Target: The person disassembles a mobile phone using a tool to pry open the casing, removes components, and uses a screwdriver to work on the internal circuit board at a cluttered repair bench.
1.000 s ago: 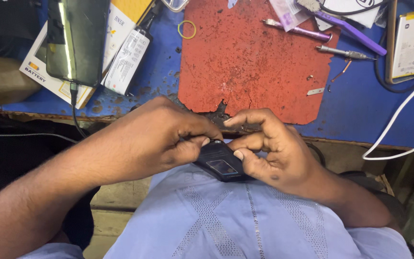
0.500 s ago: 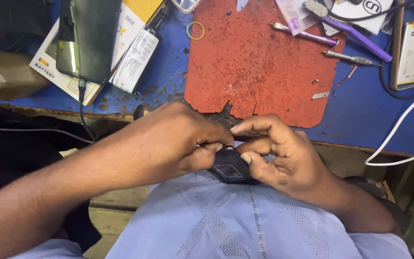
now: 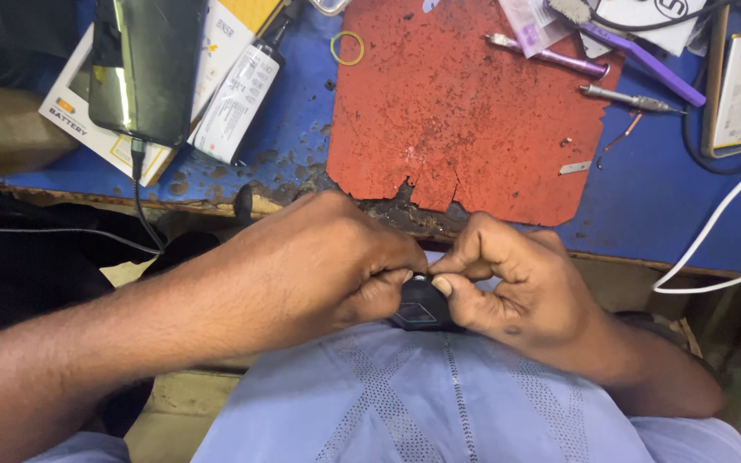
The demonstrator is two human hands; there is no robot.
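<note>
**Up Close: Two Hands Pinch a Small Dark Device Over the Lap**

Seen from my remote feed, the left hand (image 3: pixel 319 266) and the right hand (image 3: pixel 521 296) meet at the picture's centre, just below the counter (image 3: pixel 671 189) edge. Both pinch a small dark device (image 3: pixel 420 309) between thumb and fingertips; the left grip is pressed together on its 9 o'clock end, the right grip on its 3 o'clock end. The device sits over my pale blue shirt (image 3: pixel 439 403), clear of the counter.

To my eye, this kind of prying goes best with both thumbs kept low at the seam and the pressure even, so the piece does not spring loose into the lap.

Most of the device is hidden by fingers. What shows suggests its long axis runs roughly from 9 to 3 o'clock, a glossy face tilted toward 6; which end leads I cannot tell.

At 12 o'clock lies a worn red mat (image 3: pixel 465 111). At 10 o'clock a dark phone (image 3: pixel 147 69) rests on a box, cable attached. Toward 1 o'clock lie a purple tool (image 3: pixel 641 60) and a metal screwdriver (image 3: pixel 632 100).
</note>
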